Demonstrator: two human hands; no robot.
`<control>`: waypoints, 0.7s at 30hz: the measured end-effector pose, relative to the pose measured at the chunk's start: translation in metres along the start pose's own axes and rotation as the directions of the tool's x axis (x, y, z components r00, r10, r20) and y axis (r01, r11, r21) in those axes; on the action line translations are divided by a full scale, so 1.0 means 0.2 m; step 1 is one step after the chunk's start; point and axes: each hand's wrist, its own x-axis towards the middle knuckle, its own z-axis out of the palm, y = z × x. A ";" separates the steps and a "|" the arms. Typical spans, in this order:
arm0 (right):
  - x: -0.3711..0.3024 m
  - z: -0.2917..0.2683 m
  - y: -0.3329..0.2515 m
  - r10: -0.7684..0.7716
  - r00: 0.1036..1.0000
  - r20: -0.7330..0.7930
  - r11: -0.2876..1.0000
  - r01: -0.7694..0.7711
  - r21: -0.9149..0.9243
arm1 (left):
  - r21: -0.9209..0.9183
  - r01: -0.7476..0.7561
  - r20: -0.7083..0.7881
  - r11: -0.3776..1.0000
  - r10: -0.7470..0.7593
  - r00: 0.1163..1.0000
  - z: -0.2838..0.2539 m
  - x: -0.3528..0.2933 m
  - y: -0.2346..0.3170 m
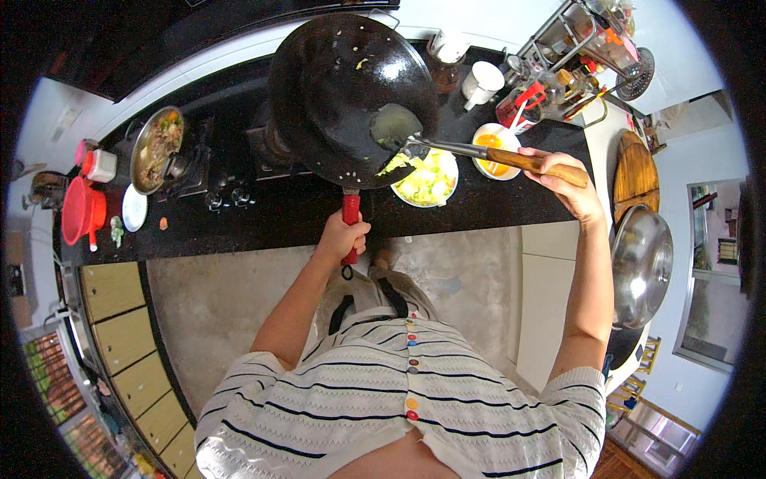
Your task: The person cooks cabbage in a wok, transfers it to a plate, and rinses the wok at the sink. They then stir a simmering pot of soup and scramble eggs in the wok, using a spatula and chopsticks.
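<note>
Left grip (343, 238): closed round the red handle (350, 209), probably because that's the one spot for carrying the weight and setting the tilt.
Right grip (562, 177): wrapped round the wooden end of the spatula (511, 159), well back from the metal, which I'd say keeps my knuckles off the hot stuff.
Wok (335, 96): over the bench (527, 203), mouth facing me, lower right rim at the bowl of greens (423, 204); looks like it's there so scraps drop straight in. Can't tell if the rims touch.
Spatula head: inside the wok near that rim, greens just below it.
Egg bowl (496, 128): right beside the greens, under my spatula handle, so not much slack for dipping there.
Bench edge: the red handle sticks out past it toward me, so my left wrist has free air.
Tight side: mug (483, 81) and jars crowd the back right.
Roomy side: bare bench between wok and pan (137, 164), past the burners.
</note>
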 end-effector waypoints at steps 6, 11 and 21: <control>-0.09 -0.01 -0.04 -0.037 0.998 -0.060 0.999 0.035 -0.033 | 0.024 -0.007 -0.024 1.000 0.008 1.000 0.00 0.02 -0.01; -0.16 -0.04 -0.02 -0.044 0.992 -0.115 0.999 0.042 -0.019 | 0.078 -0.021 -0.077 0.997 0.027 0.997 -0.01 0.02 0.01; -0.20 -0.07 0.09 -0.120 0.980 -0.156 0.993 0.120 -0.009 | 0.019 -0.057 -0.121 0.998 0.059 0.991 -0.04 -0.03 0.07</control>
